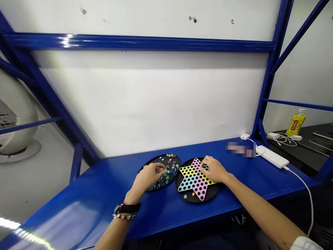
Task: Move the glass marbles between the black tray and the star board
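Note:
My left hand [148, 177] reaches in from the left over a round black tray [147, 166] of glass marbles [163, 181]. Its fingers are slightly bent and apart, just above or touching the marbles; nothing shows in them. My right hand [215, 169] hovers over the upper right part of a star-shaped Chinese checkers board [195, 180], with pink, yellow and light blue points and black holes. Its thumb and fingers curl together at the board; whatever they pinch is too small to make out. The board rests on a second round black tray [191, 198].
A small orange piece [193, 194] and a pale blue disc [185, 196] lie on the board's tray. On the blue table [111, 180], a white power strip [272, 157] with cables sits at the right. Blue frame posts [262, 90] and a white panel [156, 104] stand behind.

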The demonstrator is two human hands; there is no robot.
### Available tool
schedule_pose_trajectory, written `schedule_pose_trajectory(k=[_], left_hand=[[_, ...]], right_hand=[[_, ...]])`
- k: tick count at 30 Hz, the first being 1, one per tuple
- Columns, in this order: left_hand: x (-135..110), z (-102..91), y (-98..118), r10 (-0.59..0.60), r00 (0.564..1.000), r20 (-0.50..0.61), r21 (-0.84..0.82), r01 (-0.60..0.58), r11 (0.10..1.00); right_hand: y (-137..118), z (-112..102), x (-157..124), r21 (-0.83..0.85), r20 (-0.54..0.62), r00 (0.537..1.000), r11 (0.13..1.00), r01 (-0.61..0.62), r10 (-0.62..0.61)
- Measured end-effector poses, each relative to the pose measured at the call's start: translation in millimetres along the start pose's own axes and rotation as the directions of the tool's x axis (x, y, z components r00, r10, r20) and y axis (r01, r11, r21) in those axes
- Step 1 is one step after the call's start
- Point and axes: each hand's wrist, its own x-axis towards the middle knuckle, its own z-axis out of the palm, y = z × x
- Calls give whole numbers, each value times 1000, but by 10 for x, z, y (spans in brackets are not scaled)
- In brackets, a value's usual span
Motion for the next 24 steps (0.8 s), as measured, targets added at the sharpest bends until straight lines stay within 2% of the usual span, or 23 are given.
schedule_pose_trajectory(k=[2, 4, 7, 10, 12, 16, 19, 22, 24], left_hand=[[15, 64, -45, 14, 1000, 28, -35, -14, 999], [-37, 86, 22, 40, 999, 4, -67, -40, 997], [-223, 70, 277, 164, 986, -21, -129, -165, 978], [-454, 90, 588, 316, 946, 75, -162, -301, 940], [-574, 146, 758, 361, 923, 133, -112, -348, 931], [-672, 273, 955, 332, 929, 163, 29, -341, 940], [-682, 306, 1014, 292, 939, 180, 60, -307, 950], [-670, 250, 990, 273, 949, 158, 50, -284, 957], [-621, 160, 893, 240, 966, 99, 21, -243, 970]], right_hand=[[11, 5, 0, 1, 3, 1000, 1000, 0, 0], [10, 1, -1, 1, 3, 1000, 1000, 3, -3], [-7, -19, -4, 0, 6, 1000, 1000, 2, -2], [-23, -34, -6, -2, 10, 1000, 1000, -1, 1], [-24, -34, -6, -5, 6, 1000, 1000, 1, -1], [-8, -13, -4, -3, -5, 1000, 1000, 10, -10], [-4, -3, -4, 0, -6, 1000, 1000, 15, -15], [-17, -12, -7, -1, -2, 1000, 1000, 8, -8], [-25, -22, -9, 2, 5, 1000, 1000, -1, 1]])
